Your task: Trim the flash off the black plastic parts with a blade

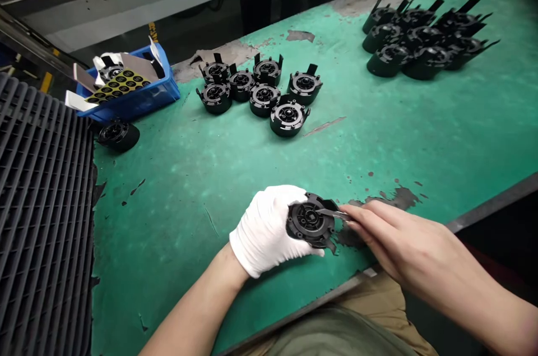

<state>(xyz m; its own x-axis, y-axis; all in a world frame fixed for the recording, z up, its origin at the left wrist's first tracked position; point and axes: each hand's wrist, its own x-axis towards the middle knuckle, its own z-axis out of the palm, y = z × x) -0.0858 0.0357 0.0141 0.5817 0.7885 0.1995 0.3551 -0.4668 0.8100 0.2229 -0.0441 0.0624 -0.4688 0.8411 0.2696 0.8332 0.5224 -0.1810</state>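
Observation:
A round black plastic part (pixel 309 224) with upright tabs is held in my left hand (pixel 269 230), which wears a white glove. Its open face with ribs and a central hub points up toward the camera. My bare right hand (pixel 390 232) pinches metal tweezers (pixel 336 213) between thumb and fingers. The tips of the tweezers reach over the face of the part, close to its hub. Whether the tips grip anything is too small to tell.
Several similar black parts (pixel 264 96) stand beyond my hands, and another group (pixel 386 59) is at the back right. A blue bin (pixel 138 103) with sheets, a single part (pixel 119 136) and a black grille (pixel 46 210) are left.

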